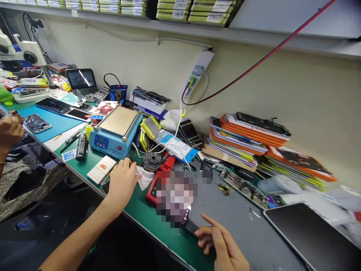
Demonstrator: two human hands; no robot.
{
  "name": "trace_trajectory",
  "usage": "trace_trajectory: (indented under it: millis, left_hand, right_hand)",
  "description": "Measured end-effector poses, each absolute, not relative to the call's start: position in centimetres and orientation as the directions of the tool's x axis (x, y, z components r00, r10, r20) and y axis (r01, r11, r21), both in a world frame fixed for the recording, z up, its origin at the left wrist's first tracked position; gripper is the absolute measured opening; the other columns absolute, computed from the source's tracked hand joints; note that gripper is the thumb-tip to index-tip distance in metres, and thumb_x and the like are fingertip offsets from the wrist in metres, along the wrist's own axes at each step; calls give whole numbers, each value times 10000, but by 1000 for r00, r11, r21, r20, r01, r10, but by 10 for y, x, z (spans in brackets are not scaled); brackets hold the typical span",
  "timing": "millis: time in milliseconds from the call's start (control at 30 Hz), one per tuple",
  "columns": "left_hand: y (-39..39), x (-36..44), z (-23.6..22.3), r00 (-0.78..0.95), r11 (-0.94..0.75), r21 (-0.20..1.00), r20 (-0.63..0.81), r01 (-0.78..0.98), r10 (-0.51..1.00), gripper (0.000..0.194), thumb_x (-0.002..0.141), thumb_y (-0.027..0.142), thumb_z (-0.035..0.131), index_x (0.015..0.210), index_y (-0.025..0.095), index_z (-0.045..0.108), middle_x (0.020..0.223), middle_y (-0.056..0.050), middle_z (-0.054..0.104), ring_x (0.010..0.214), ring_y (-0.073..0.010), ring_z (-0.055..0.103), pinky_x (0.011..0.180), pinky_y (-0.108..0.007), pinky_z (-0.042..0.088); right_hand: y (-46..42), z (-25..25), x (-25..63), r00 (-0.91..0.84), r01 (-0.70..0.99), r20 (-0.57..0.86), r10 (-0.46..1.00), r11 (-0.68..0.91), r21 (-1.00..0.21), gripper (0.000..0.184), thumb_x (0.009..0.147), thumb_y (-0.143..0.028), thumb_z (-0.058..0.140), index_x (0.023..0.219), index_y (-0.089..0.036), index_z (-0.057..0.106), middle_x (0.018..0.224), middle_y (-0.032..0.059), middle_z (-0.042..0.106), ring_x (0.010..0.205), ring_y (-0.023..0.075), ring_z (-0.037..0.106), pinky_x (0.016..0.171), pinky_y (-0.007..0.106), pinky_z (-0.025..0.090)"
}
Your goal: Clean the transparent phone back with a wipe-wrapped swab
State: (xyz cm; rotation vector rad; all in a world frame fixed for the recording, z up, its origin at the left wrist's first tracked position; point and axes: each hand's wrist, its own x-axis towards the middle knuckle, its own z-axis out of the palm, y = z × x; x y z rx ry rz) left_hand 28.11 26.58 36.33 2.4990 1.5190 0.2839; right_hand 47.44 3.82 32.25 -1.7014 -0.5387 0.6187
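Observation:
My left hand (122, 184) reaches over the front part of the bench with its fingers curled on a white cloth (146, 177). A dark flat object (106, 186) shows partly beneath that wrist, and a white cigarette-like box (102, 169) lies just left of it. My right hand (222, 244) is at the lower edge of the view, index finger stretched out and the others loosely bent. It is beside the near end of a blurred-out device (176, 197), whose lit edge shows. This rests against a red stand with buttons (152, 191); whether my fingertips touch it I cannot tell.
A blue heating-plate machine (113, 135) stands behind my left hand. An opened phone frame (244, 186) and a large dark tablet (313, 233) lie on the grey mat (225, 210). Stacked boxes (251, 131) line the wall. Another person's hand (11, 130) is at far left.

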Motion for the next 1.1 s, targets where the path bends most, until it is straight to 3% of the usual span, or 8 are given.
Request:
trace_trajectory:
  millis: [167,300,400,500,633,767,967,1100]
  left_hand:
    - [263,277,371,458,-454,383,86,805,885,135,1047,134,593,1084,186,712,1246,-61,700,1173,-275,648,1021,-433,536]
    - [255,257,375,502,-278,838,6,469,865,38,1041,237,619,1048,229,655,1099,14,727,1068,-173,687,930,-305,523]
    - [249,245,377,612,-35,988,-65,150,788,171,1040,344,622,1140,216,678,1089,-17,747,1043,-171,698,898,-275,510]
    - [241,238,381,654,141,989,-138,49,744,368,1011,356,667,1332,177,664,1075,-70,796,984,-184,731,861,-273,534]
    - [234,235,390,684,168,984,-167,66,710,493,1009,329,650,1476,173,620,1118,-98,827,923,-186,748,739,-246,536]
    - [229,229,397,635,3,989,-96,145,766,454,1032,268,609,1481,296,671,1164,7,837,979,-134,744,790,-200,519]
    - [228,216,401,607,-304,883,28,358,794,383,1061,257,586,1386,373,755,1227,102,835,906,-96,757,798,-191,502]
    - [232,202,402,666,-520,774,176,362,725,424,1055,138,547,1390,299,751,1391,65,785,1217,-149,763,995,-207,514]
  right_hand:
    - [37,322,472,757,73,-76,649,-200,-977,738,1065,-847,622,1307,-156,719,935,57,712,745,206,563,618,311,491]
    - [38,327,459,720,265,73,690,-176,-948,639,1085,-804,637,1293,-214,767,1043,60,727,836,220,635,737,320,538]
    - [51,333,445,620,255,125,775,-48,-966,434,1111,-668,695,1229,-265,803,1164,70,729,918,236,673,816,321,577]
    - [76,340,435,488,134,69,870,3,-991,384,1136,-602,677,1355,-303,779,1348,76,709,1018,248,689,839,309,617]
    - [113,348,427,187,-25,5,982,10,-1000,516,1079,-660,741,1447,-299,751,1313,92,746,1029,270,714,820,325,615]
    - [134,358,418,56,-71,-75,996,-71,-995,523,935,-583,928,1338,-290,770,1127,46,777,1014,263,703,885,313,539]
    - [145,355,406,68,-103,-57,996,-50,-993,370,929,-532,919,1097,-222,806,879,35,715,793,222,631,701,279,496]
    - [145,352,401,196,54,99,976,91,-994,244,1003,-430,843,901,-218,778,913,41,696,821,216,624,708,287,474]
